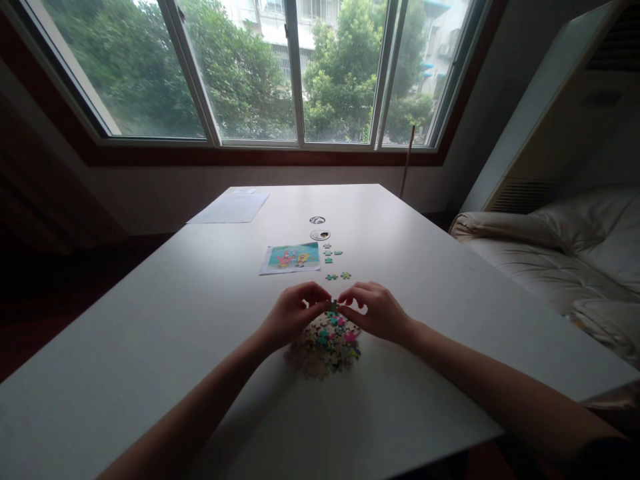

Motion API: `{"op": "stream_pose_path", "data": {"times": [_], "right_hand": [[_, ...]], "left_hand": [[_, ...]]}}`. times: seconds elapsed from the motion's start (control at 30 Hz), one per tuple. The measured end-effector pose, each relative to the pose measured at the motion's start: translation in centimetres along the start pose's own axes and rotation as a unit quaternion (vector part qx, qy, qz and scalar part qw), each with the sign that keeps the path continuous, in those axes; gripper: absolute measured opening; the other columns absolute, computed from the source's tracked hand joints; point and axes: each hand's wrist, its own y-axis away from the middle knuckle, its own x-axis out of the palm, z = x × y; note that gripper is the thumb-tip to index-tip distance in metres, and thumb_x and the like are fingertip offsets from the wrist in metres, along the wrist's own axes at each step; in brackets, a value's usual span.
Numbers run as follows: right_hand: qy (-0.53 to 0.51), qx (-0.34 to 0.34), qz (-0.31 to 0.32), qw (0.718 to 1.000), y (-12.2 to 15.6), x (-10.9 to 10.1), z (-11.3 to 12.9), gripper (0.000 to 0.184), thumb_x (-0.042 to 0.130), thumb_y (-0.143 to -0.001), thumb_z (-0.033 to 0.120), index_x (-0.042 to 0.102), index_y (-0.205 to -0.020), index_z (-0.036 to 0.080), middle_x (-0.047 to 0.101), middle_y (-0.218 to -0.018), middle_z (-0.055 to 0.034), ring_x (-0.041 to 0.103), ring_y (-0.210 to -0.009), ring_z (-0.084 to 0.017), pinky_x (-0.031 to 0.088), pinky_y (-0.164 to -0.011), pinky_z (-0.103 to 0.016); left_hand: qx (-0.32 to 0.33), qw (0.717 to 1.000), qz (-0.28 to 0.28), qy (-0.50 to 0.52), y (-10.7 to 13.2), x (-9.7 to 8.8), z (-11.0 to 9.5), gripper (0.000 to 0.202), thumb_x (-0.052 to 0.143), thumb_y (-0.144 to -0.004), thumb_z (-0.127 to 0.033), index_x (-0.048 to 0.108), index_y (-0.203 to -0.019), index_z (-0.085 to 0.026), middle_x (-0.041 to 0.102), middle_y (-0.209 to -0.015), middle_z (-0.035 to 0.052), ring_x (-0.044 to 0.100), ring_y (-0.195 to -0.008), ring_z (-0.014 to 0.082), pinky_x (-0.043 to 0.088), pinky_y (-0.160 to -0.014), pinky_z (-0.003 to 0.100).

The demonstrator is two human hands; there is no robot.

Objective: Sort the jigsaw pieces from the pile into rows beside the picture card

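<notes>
My left hand [295,312] and my right hand [375,311] meet above a heap of jigsaw pieces [325,347] on the white table [175,320]. Both hands pinch a small green puzzle piece [333,306] between their fingertips, just above the heap. The heap lies partly under my hands, with pink, teal and plain cardboard-coloured pieces showing. Beyond my hands, several loose pieces [333,263] lie spread out, beside a colourful reference picture [291,257].
Two small round objects [319,227] sit further back on the table, and a sheet of paper [230,207] lies at the far left. A white cushioned sofa [555,247] stands to the right. A wide window [295,70] runs behind the table.
</notes>
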Motion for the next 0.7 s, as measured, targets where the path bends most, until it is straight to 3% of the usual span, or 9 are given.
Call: {"op": "stream_pose_path", "data": {"times": [0.33, 0.47, 0.57, 0.7], "right_hand": [[0.023, -0.057, -0.046, 0.997, 0.0, 0.1, -0.3, 0.012, 0.055, -0.081, 0.028, 0.062, -0.08, 0.019, 0.065, -0.075, -0.0005, 0.053, -0.06, -0.008, 0.036, -0.063, -0.023], [0.033, -0.069, -0.047, 0.996, 0.0, 0.1, -0.7, 0.014, 0.053, -0.083, 0.029, 0.063, -0.081, 0.02, 0.065, -0.077, -0.0007, 0.055, -0.062, -0.008, 0.036, -0.064, -0.023], [0.03, -0.07, -0.058, 0.995, 0.0, -0.2, -1.1, 0.013, 0.054, -0.083, 0.027, 0.064, -0.08, 0.02, 0.066, -0.076, -0.0003, 0.055, -0.062, -0.008, 0.036, -0.064, -0.023], [0.031, -0.058, -0.077, 0.995, -0.1, -0.4, -1.6, 0.012, 0.054, -0.082, 0.026, 0.064, -0.078, 0.019, 0.065, -0.073, 0.0002, 0.052, -0.058, -0.007, 0.037, -0.063, -0.022]], "left_hand": [[-0.018, 0.999, 0.009, 0.033, 0.1, -0.1, 0.5, 0.019, 0.063, -0.073, -0.031, 0.064, -0.079, -0.013, 0.067, -0.075, 0.0048, 0.059, -0.069, 0.0138, 0.046, -0.059, 0.024], [-0.008, 1.0, 0.011, 0.023, 0.0, -0.4, 0.5, 0.022, 0.06, -0.075, -0.03, 0.063, -0.089, -0.013, 0.067, -0.079, 0.0058, 0.059, -0.071, 0.0142, 0.045, -0.058, 0.023], [0.006, 1.0, -0.009, -0.004, -0.1, -1.2, 0.5, 0.025, 0.057, -0.076, -0.03, 0.061, -0.096, -0.014, 0.066, -0.08, 0.006, 0.059, -0.07, 0.0136, 0.043, -0.054, 0.021], [0.038, 0.992, -0.026, -0.119, -0.1, -2.8, 0.4, 0.018, 0.054, -0.078, -0.027, 0.062, -0.087, -0.015, 0.062, -0.071, 0.002, 0.053, -0.061, 0.0098, 0.04, -0.051, 0.02]]}}
